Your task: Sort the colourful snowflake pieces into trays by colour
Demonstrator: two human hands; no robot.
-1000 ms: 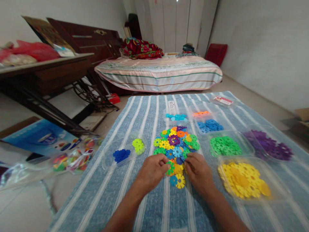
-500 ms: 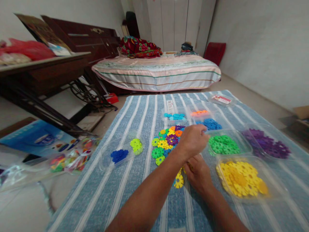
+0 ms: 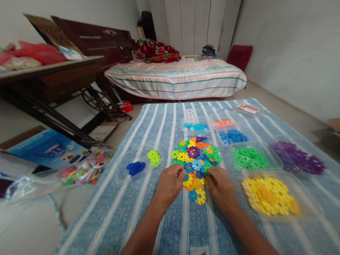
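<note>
A pile of mixed-colour plastic snowflake discs [image 3: 197, 164] lies on the striped cloth in front of me. At its left edge is my left hand [image 3: 170, 182], fingers curled together against the discs; anything pinched in them is hidden. My right hand [image 3: 221, 186] rests at the pile's right edge, its fingers also bent closed, and I cannot make out what they grip. A yellow disc [image 3: 200, 196] sits at the near end of the pile, between the two wrists. Beyond my right hand stands a clear box of green discs [image 3: 249, 158].
Clear boxes hold yellow discs [image 3: 268, 194], purple discs [image 3: 297, 157], blue discs [image 3: 233, 137], orange discs [image 3: 223, 123] and light blue discs [image 3: 196, 127]. Left of the pile, another box has dark blue discs [image 3: 135, 168], with lime discs [image 3: 154, 158] at its side.
My left hand has come back from over the right side, near the blue and green boxes, to the pile's left edge. The right hand stays by the pile, which is now more visible.
</note>
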